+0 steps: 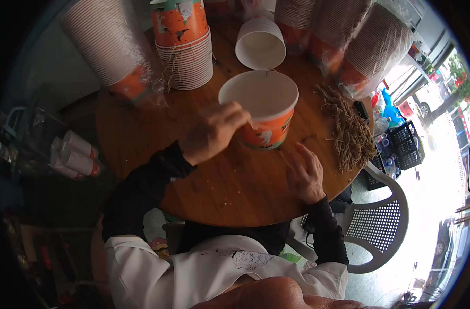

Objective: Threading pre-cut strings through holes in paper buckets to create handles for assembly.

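Note:
A white-lined paper bucket (268, 131) with an orange printed outside stands upright on the round wooden table (204, 190). A small bit of cord shows at its far rim. My left hand (214, 133) is closed in a pinch against the bucket's near left side, just under the rim; what its fingertips hold is too small to make out. Close to the bucket's base, on the near right, my right hand (304, 175) has its fingers curled and smeared by motion. Whether anything lies between those fingers is hidden.
Behind the bucket lies another white paper bucket (260, 45) on its side. A stack of corded buckets (186, 62) stands back left. Plastic-wrapped bucket stacks (103, 44) line the far side. Loose brown cords (348, 131) lie at right, beyond them a dark crate (402, 147). A grey chair (376, 221) stands near right.

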Motion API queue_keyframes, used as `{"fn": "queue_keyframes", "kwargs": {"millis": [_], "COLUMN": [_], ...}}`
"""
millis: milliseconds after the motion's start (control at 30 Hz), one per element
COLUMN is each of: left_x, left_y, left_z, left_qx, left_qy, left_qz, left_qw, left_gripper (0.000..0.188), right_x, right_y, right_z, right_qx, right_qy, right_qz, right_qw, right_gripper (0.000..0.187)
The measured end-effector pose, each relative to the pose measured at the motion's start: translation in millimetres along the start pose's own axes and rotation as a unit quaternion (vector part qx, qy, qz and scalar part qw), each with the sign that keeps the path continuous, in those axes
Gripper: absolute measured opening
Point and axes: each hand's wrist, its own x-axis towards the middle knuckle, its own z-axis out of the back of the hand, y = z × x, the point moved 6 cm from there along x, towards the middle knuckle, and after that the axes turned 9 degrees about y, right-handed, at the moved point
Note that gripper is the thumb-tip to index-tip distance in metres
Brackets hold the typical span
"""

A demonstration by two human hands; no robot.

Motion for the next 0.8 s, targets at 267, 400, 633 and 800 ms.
{"fn": "queue_keyframes", "kwargs": {"millis": [267, 400, 633, 800], "left_x": [53.8, 35.8, -1.2, -4.2], "left_y": [188.7, 295.6, 313.9, 280.5], "left_z": [58.1, 83.0, 32.0, 84.1], "left_qx": [-0.392, -0.561, -0.54, -0.095], "left_qy": [-0.318, -0.344, -0.221, -0.382], "left_qz": [0.21, 0.253, 0.454, 0.261], "left_qw": [0.838, 0.709, 0.674, 0.881], "left_gripper": [0.012, 0.012, 0.016, 0.032], "right_x": [-2.3, -3.2, -9.0, -6.3], "right_y": [-21.6, -19.5, -27.4, -25.1], "right_z": [-13.2, -17.6, -21.7, -25.3], "right_qx": [0.089, 0.135, 0.127, 0.132], "right_qy": [-0.056, -0.057, -0.033, -0.027], "right_qz": [-0.071, -0.097, -0.12, -0.116], "right_qw": [0.992, 0.984, 0.984, 0.984], "right_gripper": [0.028, 0.024, 0.022, 0.022]}}
